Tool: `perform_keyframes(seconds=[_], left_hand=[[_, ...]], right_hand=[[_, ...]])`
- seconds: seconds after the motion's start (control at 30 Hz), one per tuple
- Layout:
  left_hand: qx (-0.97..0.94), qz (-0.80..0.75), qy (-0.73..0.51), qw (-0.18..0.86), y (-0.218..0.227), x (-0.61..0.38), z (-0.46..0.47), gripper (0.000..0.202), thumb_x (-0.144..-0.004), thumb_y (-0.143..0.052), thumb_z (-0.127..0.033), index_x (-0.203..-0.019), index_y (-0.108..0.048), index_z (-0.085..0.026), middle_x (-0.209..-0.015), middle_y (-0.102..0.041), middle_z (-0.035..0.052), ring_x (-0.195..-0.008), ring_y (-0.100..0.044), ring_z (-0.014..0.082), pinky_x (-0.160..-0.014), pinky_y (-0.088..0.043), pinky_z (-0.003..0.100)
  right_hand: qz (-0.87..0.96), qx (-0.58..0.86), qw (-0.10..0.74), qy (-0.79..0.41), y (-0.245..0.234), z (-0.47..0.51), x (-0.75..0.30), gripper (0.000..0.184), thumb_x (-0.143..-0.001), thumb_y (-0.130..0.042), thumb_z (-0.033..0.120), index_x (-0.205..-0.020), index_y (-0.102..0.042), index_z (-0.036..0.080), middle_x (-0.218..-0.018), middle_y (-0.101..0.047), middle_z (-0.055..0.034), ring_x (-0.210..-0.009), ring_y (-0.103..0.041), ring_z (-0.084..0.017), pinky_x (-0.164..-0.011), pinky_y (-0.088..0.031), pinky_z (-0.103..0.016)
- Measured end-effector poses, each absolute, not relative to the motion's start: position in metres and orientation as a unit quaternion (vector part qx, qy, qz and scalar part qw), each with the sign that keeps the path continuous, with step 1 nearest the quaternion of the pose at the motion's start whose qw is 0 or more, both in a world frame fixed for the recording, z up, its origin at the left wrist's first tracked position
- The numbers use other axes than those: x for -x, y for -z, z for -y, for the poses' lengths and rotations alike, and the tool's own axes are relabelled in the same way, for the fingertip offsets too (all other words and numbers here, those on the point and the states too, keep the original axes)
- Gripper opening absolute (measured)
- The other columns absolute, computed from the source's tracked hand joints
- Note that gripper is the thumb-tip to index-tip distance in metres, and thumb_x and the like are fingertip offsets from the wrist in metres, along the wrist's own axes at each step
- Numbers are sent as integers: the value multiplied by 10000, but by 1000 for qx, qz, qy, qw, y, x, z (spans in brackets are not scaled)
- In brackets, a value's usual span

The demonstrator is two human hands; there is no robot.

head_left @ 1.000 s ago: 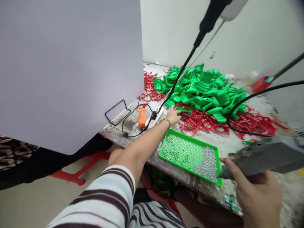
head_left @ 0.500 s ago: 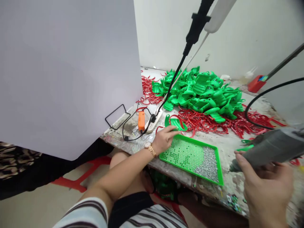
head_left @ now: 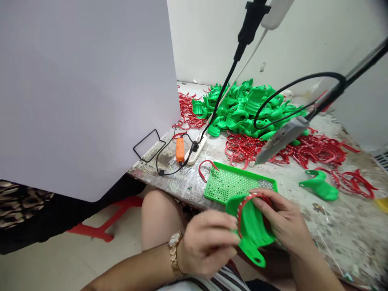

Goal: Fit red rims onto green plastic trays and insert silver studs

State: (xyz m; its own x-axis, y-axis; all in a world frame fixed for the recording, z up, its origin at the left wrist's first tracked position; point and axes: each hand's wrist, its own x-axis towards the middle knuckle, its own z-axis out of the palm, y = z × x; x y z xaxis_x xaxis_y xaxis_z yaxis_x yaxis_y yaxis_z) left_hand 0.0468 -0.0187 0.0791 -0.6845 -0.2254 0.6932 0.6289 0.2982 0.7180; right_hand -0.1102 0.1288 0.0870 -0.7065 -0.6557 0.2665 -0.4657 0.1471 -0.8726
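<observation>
In front of my lap, my right hand (head_left: 283, 218) grips a curved green plastic piece (head_left: 254, 226) by its right side, thumb on top. A red strip with white tooth-like marks (head_left: 241, 214) arches over that piece. My left hand (head_left: 209, 242), with a gold watch on the wrist, is closed at the left edge of the piece; its fingertips touch the edge and are slightly blurred. Just behind, the green perforated tray (head_left: 242, 169) holds small metal screws (head_left: 265, 184) at its right end, partly hidden by my right hand. A grey corded tool (head_left: 281, 139) hangs beyond the tray.
A heap of green pieces (head_left: 251, 103) lies at the back, with red strips (head_left: 318, 151) in front. One green piece (head_left: 321, 185) sits at right. Left are a power strip (head_left: 198, 149), an orange adapter (head_left: 180, 150) and a large pale panel (head_left: 87, 93). Cables hang overhead.
My right hand has let go of the grey tool, which now hangs over the red strips. The green piece and red strip came from behind the tray toward my lap, now between both hands.
</observation>
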Motion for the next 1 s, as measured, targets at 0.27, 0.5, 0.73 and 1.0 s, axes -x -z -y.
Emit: perform_keyframes(seconds=[0.27,0.5,0.73,1.0], left_hand=[[-24,181,952,-245,-61,-29,3,903,-620,-504,-840,-1141,-637,-114,-1002,-667,140,-909,-630,242,-903,-433,383],[-20,205,975,-90,-52,-38,2,779,-610,-760,-505,-1274,-553,-155,-1235,-586,182,-1084,-586,320,-948,-407,437],[-51,213,976,-19,-54,-29,-1,752,-689,-654,-636,-1246,-567,-140,-1189,-616,174,-1155,-552,323,-1023,-369,466],[-39,234,971,-15,-49,-28,-7,801,-708,-568,-713,-1281,-532,-155,-1180,-621,152,-1170,-545,288,-1027,-379,439]], right_hand=[[-666,598,141,424,-110,-115,87,339,-922,-476,201,-1220,-608,294,-1075,-605,-43,-1003,-587,-77,-878,-503,-188],[-748,260,75,606,-98,-133,85,289,-869,-574,330,-1131,-631,223,-828,-612,-36,-672,-588,-82,-550,-495,-158],[-785,300,80,536,-100,-120,57,195,-836,-610,344,-829,-649,153,-835,-603,-63,-758,-595,-109,-614,-511,-187],[-782,359,22,509,-88,-118,56,88,-821,-632,234,-772,-648,164,-750,-565,-27,-672,-520,-82,-590,-418,-211]])
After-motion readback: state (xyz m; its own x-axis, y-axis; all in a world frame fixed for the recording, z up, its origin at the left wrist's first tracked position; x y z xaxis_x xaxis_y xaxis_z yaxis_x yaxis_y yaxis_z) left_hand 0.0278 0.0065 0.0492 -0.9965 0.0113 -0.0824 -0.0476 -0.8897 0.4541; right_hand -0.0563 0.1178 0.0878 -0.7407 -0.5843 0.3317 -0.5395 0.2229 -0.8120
